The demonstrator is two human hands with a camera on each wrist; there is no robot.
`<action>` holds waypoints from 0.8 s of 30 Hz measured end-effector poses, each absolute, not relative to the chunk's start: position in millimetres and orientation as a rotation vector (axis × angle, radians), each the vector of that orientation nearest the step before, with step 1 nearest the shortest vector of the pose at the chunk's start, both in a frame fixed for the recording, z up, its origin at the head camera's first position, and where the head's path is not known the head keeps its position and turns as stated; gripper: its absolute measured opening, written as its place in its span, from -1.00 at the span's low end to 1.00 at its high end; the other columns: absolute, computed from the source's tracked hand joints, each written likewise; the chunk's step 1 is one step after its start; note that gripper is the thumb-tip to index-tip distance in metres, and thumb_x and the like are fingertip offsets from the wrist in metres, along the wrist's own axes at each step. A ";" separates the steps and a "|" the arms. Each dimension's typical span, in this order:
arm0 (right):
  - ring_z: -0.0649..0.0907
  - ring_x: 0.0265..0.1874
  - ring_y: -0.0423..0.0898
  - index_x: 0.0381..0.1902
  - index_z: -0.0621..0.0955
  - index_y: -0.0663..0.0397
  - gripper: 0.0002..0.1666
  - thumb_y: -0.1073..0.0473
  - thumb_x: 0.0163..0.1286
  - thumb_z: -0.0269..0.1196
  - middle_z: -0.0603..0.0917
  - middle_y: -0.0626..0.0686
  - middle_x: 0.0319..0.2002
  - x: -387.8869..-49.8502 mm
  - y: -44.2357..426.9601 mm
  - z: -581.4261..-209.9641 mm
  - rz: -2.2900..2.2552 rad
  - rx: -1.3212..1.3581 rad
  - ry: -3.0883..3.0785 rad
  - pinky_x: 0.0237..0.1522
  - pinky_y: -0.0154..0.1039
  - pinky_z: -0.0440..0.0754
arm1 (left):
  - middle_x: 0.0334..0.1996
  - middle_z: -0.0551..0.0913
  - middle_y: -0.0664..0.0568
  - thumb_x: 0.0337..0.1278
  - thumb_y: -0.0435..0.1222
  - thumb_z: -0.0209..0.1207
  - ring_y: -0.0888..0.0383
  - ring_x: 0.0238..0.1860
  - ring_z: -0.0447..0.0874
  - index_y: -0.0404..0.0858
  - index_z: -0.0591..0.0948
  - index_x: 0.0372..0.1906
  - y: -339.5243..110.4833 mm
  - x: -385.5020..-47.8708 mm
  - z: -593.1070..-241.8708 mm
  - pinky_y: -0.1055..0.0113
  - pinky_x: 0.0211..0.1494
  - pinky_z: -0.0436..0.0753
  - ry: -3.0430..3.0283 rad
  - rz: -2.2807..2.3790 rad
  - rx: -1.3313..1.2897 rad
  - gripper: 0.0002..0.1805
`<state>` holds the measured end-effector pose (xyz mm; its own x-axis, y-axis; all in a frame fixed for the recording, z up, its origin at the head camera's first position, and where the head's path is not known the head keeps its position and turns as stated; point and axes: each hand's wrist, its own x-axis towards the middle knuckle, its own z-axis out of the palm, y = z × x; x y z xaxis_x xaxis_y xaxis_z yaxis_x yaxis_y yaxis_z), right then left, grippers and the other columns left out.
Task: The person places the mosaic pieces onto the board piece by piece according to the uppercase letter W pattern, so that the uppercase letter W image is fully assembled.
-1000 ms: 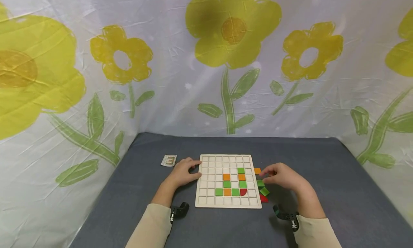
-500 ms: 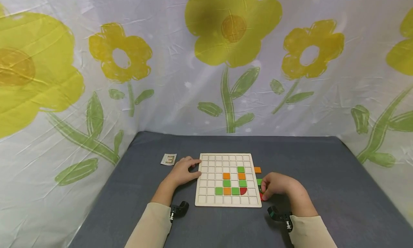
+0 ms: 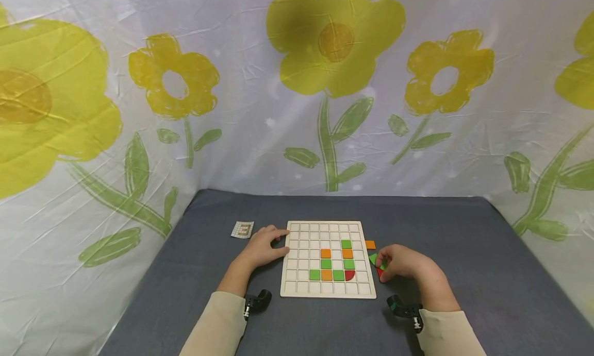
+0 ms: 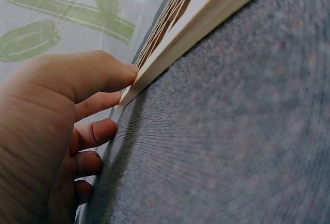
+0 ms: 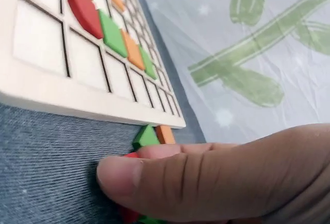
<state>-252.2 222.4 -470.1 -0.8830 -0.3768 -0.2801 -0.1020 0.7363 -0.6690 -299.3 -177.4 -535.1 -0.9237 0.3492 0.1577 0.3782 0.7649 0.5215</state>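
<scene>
A pale wooden grid board (image 3: pixel 297 290) lies on the table, with several green and orange square tiles and one red rounded tile (image 3: pixel 350 275) in its cells. At its left edge rests my left hand (image 3: pixel 263 249), thumb and index finger spread; the left wrist view has the thumb (image 4: pixel 124 77) touching the board's side. Beyond the right edge, my right hand (image 3: pixel 405 263) pinches a red tile (image 3: pixel 380 275) between thumb and fingers. The hand hides most of that tile in the right wrist view. A green tile (image 5: pixel 146 137) lies just beside the fingers.
An orange tile (image 3: pixel 370 244) lies against the board's right side. A small card with a printed grid pattern (image 3: pixel 242 230) is left of the board. Dark grey cloth (image 3: pixel 325 325) covers the table, and a flower-patterned curtain (image 3: pixel 260 139) hangs behind.
My right hand has come down and towards the board's lower right, among the loose tiles. The red and green tiles there have shifted. The left hand stays at the board's edge.
</scene>
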 end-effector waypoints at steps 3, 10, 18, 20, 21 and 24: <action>0.45 -0.54 -0.10 -0.30 0.67 0.16 -0.68 0.49 -0.04 0.46 0.53 0.00 -0.50 -252.4 221.9 -470.1 -0.929 -0.377 2.544 -0.45 -0.20 0.40 | -0.28 0.45 0.16 0.23 -0.06 0.37 0.14 -0.26 0.33 -0.08 0.65 0.31 -177.7 -299.7 -535.5 0.09 -0.12 0.36 -2.900 -0.870 -0.602 -0.45; 0.49 -0.50 -0.08 -0.22 0.74 0.19 -0.64 0.56 0.00 0.32 0.62 0.01 -0.47 -255.9 226.5 -472.1 -0.965 -0.393 2.561 -0.42 -0.19 0.44 | -0.27 0.45 0.16 0.24 -0.06 0.36 0.15 -0.25 0.34 -0.08 0.65 0.31 -178.0 -301.5 -537.2 0.10 -0.11 0.37 -2.891 -0.858 -0.618 -0.45; 0.49 -0.51 -0.06 -0.21 0.73 0.17 -0.66 0.53 0.04 0.38 0.56 0.03 -0.48 -258.4 230.6 -474.6 -0.931 -0.295 2.607 -0.43 -0.18 0.45 | -0.27 0.45 0.17 0.24 -0.06 0.36 0.15 -0.25 0.34 -0.09 0.65 0.31 -177.5 -300.5 -537.3 0.08 -0.10 0.37 -2.891 -0.866 -0.612 -0.45; 0.49 -0.49 -0.05 -0.19 0.72 0.18 -0.66 0.51 0.05 0.39 0.56 0.04 -0.46 -259.2 232.0 -475.2 -0.923 -0.273 2.619 -0.42 -0.18 0.46 | -0.27 0.45 0.16 0.24 -0.06 0.36 0.15 -0.24 0.34 -0.08 0.65 0.31 -177.5 -300.3 -537.0 0.08 -0.10 0.37 -2.894 -0.862 -0.613 -0.45; 0.50 -0.49 -0.05 -0.19 0.72 0.18 -0.66 0.51 0.05 0.41 0.56 0.04 -0.45 -259.5 232.7 -475.8 -0.925 -0.261 2.622 -0.42 -0.18 0.46 | -0.27 0.45 0.16 0.24 -0.06 0.36 0.15 -0.24 0.34 -0.08 0.65 0.31 -177.5 -300.3 -537.0 0.08 -0.10 0.37 -2.894 -0.860 -0.613 -0.45; 0.49 -0.50 -0.07 -0.17 0.69 0.21 -0.68 0.47 0.07 0.43 0.56 0.03 -0.44 -259.6 235.6 -476.4 -0.935 -0.285 2.623 -0.42 -0.18 0.46 | -0.27 0.45 0.15 0.25 -0.06 0.36 0.15 -0.24 0.33 -0.09 0.65 0.31 -177.5 -300.0 -536.5 0.09 -0.11 0.36 -2.898 -0.859 -0.610 -0.46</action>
